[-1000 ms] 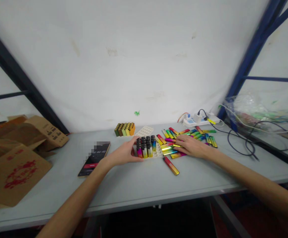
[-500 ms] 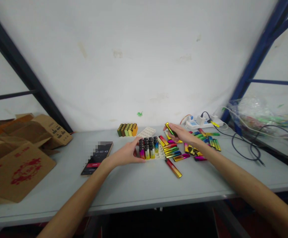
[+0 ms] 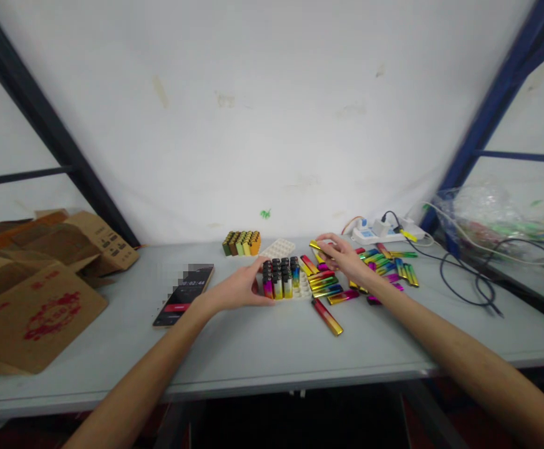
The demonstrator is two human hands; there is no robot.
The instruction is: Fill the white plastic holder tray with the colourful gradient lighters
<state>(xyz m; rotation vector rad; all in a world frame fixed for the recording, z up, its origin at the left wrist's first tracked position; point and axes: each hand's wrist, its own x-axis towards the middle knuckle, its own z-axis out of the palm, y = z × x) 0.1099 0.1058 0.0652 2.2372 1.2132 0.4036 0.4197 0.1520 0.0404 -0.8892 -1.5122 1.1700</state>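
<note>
My left hand [image 3: 241,287] grasps the tray [image 3: 304,289], filled with upright lighters [image 3: 279,284] except its right side. My right hand [image 3: 340,256] pinches one lighter [image 3: 315,244]; many loose lighters [image 3: 327,290] remain.

Scuffed white wall [image 3: 276,137], grey table [image 3: 262,349], dark post [image 3: 42,118] at left, blue post [image 3: 478,134] at right.

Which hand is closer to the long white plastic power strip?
Right. The right hand is in front and left of the power strip; the left hand is much farther left.
</note>
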